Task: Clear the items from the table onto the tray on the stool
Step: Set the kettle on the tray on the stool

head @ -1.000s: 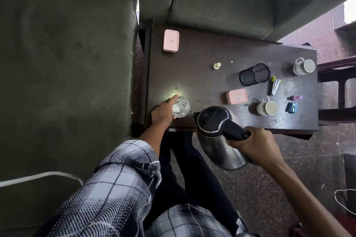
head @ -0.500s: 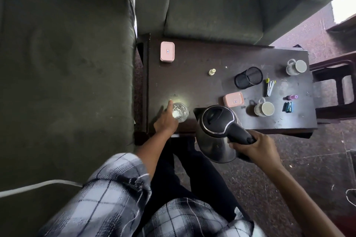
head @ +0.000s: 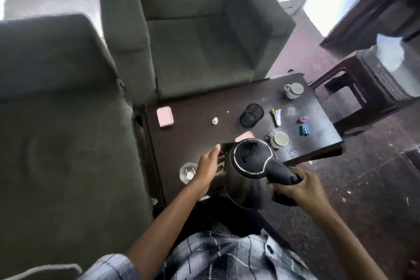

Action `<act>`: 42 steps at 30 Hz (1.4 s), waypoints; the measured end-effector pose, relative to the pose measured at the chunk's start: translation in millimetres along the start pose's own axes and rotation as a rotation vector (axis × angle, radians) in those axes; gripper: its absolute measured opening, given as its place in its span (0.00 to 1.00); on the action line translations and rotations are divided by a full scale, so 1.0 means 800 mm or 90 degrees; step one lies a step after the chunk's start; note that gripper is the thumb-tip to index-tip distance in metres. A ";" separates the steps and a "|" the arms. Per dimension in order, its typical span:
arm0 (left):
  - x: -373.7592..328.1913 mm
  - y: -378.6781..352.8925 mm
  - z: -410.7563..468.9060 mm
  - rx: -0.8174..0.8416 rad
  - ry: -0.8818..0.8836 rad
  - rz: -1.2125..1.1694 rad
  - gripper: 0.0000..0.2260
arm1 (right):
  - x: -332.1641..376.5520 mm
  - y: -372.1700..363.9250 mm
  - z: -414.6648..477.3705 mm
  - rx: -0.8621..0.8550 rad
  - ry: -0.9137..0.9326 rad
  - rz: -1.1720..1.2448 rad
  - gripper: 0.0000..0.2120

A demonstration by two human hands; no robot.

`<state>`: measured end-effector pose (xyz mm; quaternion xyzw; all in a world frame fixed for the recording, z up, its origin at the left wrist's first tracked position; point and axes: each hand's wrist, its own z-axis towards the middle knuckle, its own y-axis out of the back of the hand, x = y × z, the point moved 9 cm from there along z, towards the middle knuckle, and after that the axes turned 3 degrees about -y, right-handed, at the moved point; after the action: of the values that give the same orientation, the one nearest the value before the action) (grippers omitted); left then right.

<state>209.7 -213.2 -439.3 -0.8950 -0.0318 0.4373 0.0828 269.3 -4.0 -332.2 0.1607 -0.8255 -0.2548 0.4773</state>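
Right hand (head: pixel 300 191) grips kettle (head: pixel 252 159) handle — left hand (head: pixel 208 167) flat beside it; glass (head: pixel 188 171), mug (head: pixel 280 139) close by.

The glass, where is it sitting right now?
In the head view, the glass stands at the near left corner of the table, just left of the left hand and the kettle that the right hand holds.

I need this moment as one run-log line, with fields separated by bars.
right hand: grips kettle handle | left hand: flat beside kettle | glass: on table, ungripped
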 end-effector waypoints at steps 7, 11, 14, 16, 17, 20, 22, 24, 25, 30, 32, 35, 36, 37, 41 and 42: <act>-0.031 -0.104 -0.017 0.102 -0.054 0.129 0.11 | -0.065 0.085 -0.008 -0.078 -0.060 0.125 0.17; -0.049 -0.197 -0.021 0.164 -0.116 0.207 0.12 | -0.117 0.159 -0.008 -0.120 -0.088 0.175 0.26; -0.045 -0.277 -0.019 0.196 -0.125 0.247 0.09 | -0.153 0.225 -0.009 -0.144 -0.082 0.187 0.25; -0.041 -0.333 -0.022 0.233 -0.126 0.270 0.09 | -0.173 0.269 -0.012 -0.156 -0.077 0.197 0.19; -0.040 -0.361 -0.025 0.248 -0.127 0.277 0.09 | -0.185 0.290 -0.013 -0.161 -0.079 0.202 0.16; -0.034 -0.439 -0.027 0.288 -0.133 0.293 0.11 | -0.219 0.349 -0.013 -0.179 -0.073 0.207 0.14; -0.033 -0.491 -0.030 0.318 -0.148 0.288 0.12 | -0.243 0.389 -0.011 -0.201 -0.079 0.197 0.17; -0.032 -0.537 -0.030 0.337 -0.152 0.275 0.12 | -0.267 0.427 -0.007 -0.229 -0.094 0.193 0.19; -0.031 -0.558 -0.029 0.345 -0.150 0.274 0.12 | -0.279 0.444 -0.004 -0.241 -0.099 0.197 0.19; -0.026 -0.646 -0.005 0.360 -0.156 0.295 0.12 | -0.321 0.510 0.027 -0.250 -0.103 0.221 0.18; -0.022 -0.675 0.013 0.354 -0.155 0.313 0.12 | -0.334 0.535 0.048 -0.245 -0.095 0.221 0.20; -0.013 -0.719 0.053 0.331 -0.148 0.339 0.16 | -0.358 0.576 0.088 -0.249 -0.094 0.203 0.24; -0.013 -0.737 0.065 0.325 -0.146 0.340 0.17 | -0.367 0.591 0.102 -0.254 -0.096 0.200 0.25; -0.012 -0.755 0.078 0.321 -0.145 0.332 0.17 | -0.374 0.605 0.117 -0.257 -0.099 0.199 0.26; -0.025 -0.825 0.119 0.298 -0.143 0.323 0.18 | -0.391 0.661 0.172 -0.249 -0.116 0.197 0.23; -0.034 -0.844 0.125 0.301 -0.145 0.321 0.20 | -0.394 0.676 0.187 -0.245 -0.118 0.197 0.21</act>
<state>124.8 460.2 -360.0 -0.7764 0.2828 0.5360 0.1732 282.6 638.8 -305.9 -0.0851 -0.8168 -0.3450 0.4545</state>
